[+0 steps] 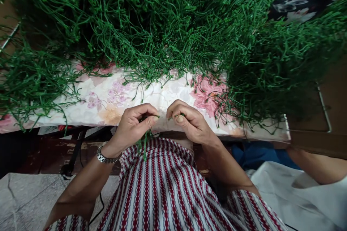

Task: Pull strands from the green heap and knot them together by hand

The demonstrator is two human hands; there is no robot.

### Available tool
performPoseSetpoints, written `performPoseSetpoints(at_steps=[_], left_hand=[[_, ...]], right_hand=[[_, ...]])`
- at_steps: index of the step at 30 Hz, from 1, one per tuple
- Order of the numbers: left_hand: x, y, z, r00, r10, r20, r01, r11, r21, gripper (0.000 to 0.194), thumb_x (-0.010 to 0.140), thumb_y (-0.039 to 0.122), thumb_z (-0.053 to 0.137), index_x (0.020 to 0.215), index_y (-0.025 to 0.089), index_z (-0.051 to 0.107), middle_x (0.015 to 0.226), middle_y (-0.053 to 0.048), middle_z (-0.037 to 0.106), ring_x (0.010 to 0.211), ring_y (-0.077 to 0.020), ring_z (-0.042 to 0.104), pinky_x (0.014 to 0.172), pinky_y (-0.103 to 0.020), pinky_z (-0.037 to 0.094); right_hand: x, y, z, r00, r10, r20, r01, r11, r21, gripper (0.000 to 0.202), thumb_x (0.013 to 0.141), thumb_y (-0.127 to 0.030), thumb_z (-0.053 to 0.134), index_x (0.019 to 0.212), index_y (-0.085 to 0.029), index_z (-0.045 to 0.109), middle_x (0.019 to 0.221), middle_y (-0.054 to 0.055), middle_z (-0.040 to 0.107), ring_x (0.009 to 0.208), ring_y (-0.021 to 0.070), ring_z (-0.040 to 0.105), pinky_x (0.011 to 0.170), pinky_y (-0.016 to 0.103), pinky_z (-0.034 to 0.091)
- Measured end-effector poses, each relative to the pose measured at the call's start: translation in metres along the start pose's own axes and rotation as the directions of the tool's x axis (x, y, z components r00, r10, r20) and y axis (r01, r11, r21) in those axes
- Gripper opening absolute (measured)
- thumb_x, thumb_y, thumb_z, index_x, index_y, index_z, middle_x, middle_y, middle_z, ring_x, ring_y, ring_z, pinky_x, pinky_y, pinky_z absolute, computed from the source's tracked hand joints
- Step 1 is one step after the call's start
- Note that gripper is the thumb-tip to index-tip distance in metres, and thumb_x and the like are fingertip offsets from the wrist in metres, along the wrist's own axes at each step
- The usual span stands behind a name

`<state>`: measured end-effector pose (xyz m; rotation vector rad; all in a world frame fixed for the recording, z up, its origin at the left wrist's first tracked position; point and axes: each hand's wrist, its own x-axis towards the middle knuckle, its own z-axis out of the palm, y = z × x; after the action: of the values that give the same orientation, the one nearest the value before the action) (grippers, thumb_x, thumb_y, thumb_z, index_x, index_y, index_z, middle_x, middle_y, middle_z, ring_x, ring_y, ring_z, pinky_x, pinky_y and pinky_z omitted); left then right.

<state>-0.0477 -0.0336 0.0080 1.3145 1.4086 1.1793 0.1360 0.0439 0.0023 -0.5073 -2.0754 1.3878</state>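
Note:
My left hand (134, 124), with a metal watch (105, 155) on its wrist, is closed in a pinch at the table's near edge. Thin green stems (145, 148) hang down below its palm, and a green tip shows at the thumb. Close beside it, my right hand (191, 121) is also closed, thumb against curled fingers. A small bit of green stem (182, 115) pokes out of that grip; the rest is hidden by the fingers. A narrow gap separates the two hands. Both are just over the floral tablecloth (159, 95).
A large heap of green, plastic-looking stems (151, 18) covers the back of the table. Smaller piles lie at the left (35, 79) and right (257, 83). A brown carton (329, 104) stands at right. Another person's arm (320, 164) is at the lower right.

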Motion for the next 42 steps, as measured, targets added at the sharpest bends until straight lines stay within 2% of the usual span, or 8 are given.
performPoseSetpoints(at_steps=[4, 11, 16, 21, 27, 34, 38, 42], left_hand=[[0.002, 0.0, 0.01, 0.993, 0.023, -0.115, -0.021, 1.0, 0.018, 0.005, 0.077, 0.019, 0.06, 0.072, 0.017, 0.059, 0.063, 0.003, 0.055, 0.056, -0.0075, 0.046, 0.051, -0.019, 0.036], [0.008, -0.002, 0.024, 0.947, 0.096, -0.308, -0.104, 0.995, -0.008, 0.009, 0.077, 0.02, 0.061, 0.07, 0.017, 0.056, 0.065, 0.003, 0.046, 0.057, -0.0083, 0.042, 0.053, -0.022, 0.034], [0.008, -0.003, 0.024, 0.977, 0.075, -0.201, -0.104, 0.985, -0.135, 0.01, 0.079, 0.025, 0.059, 0.072, 0.017, 0.058, 0.068, 0.001, 0.047, 0.061, -0.01, 0.044, 0.055, -0.023, 0.035], [0.0, -0.005, 0.015, 0.986, 0.08, -0.143, -0.097, 0.989, -0.112, 0.011, 0.077, 0.027, 0.061, 0.081, 0.016, 0.061, 0.078, -0.002, 0.054, 0.072, -0.0129, 0.05, 0.064, -0.023, 0.04], [-0.006, -0.006, 0.009, 0.996, -0.074, -0.049, 0.065, 0.984, -0.168, 0.013, 0.077, 0.021, 0.06, 0.089, 0.017, 0.059, 0.072, 0.001, 0.054, 0.063, -0.0096, 0.05, 0.057, -0.019, 0.04], [-0.006, -0.006, 0.009, 0.999, -0.041, -0.027, 0.042, 0.999, 0.035, 0.004, 0.078, 0.012, 0.054, 0.078, 0.016, 0.055, 0.072, 0.002, 0.051, 0.065, -0.0092, 0.049, 0.06, -0.019, 0.041], [-0.004, -0.007, 0.009, 0.998, -0.037, 0.046, 0.038, 0.999, -0.031, 0.003, 0.079, 0.015, 0.056, 0.078, 0.016, 0.058, 0.075, 0.0, 0.055, 0.069, -0.0105, 0.053, 0.064, -0.021, 0.043], [-0.006, -0.007, 0.012, 1.0, -0.025, 0.014, 0.027, 0.993, -0.113, 0.005, 0.08, 0.017, 0.056, 0.077, 0.015, 0.059, 0.073, 0.0, 0.055, 0.067, -0.0093, 0.052, 0.061, -0.019, 0.042]], right_hand=[[0.001, 0.001, 0.012, 0.984, 0.151, -0.091, -0.15, 0.989, 0.021, 0.027, 0.093, -0.036, 0.038, 0.078, -0.016, 0.047, 0.06, -0.004, 0.043, 0.053, 0.0073, 0.04, 0.053, 0.02, 0.034], [0.003, 0.002, 0.035, 0.981, 0.119, -0.153, -0.124, 0.992, -0.024, 0.027, 0.084, -0.037, 0.055, 0.099, -0.016, 0.051, 0.07, -0.004, 0.047, 0.06, 0.007, 0.043, 0.056, 0.018, 0.036], [0.002, 0.002, 0.04, 0.979, 0.117, -0.166, -0.132, 0.988, -0.083, 0.015, 0.084, -0.026, 0.052, 0.074, -0.016, 0.05, 0.06, -0.006, 0.043, 0.052, 0.0048, 0.037, 0.051, 0.016, 0.033], [-0.002, 0.003, 0.036, 0.973, 0.097, -0.207, -0.131, 0.979, -0.156, 0.009, 0.084, -0.023, 0.053, 0.08, -0.016, 0.054, 0.064, -0.004, 0.052, 0.054, 0.005, 0.045, 0.053, 0.016, 0.036], [-0.005, 0.006, 0.037, 0.98, -0.052, -0.19, -0.009, 0.952, -0.307, 0.006, 0.084, -0.022, 0.053, 0.083, -0.016, 0.054, 0.066, -0.002, 0.056, 0.055, 0.0066, 0.05, 0.054, 0.017, 0.038], [-0.007, 0.009, 0.039, 0.971, -0.162, -0.175, 0.055, 0.866, -0.497, 0.004, 0.083, -0.017, 0.051, 0.087, -0.016, 0.053, 0.07, 0.0, 0.058, 0.059, 0.009, 0.053, 0.056, 0.02, 0.041], [-0.008, 0.013, 0.037, 0.966, -0.213, -0.145, 0.119, 0.867, -0.484, 0.021, 0.084, -0.016, 0.05, 0.106, -0.015, 0.049, 0.091, 0.006, 0.063, 0.068, 0.0102, 0.058, 0.061, 0.02, 0.045], [-0.006, 0.013, 0.034, 0.963, -0.242, -0.115, 0.157, 0.86, -0.486, 0.007, 0.086, -0.016, 0.05, 0.092, -0.016, 0.053, 0.075, 0.002, 0.062, 0.064, 0.0094, 0.057, 0.059, 0.019, 0.043]])
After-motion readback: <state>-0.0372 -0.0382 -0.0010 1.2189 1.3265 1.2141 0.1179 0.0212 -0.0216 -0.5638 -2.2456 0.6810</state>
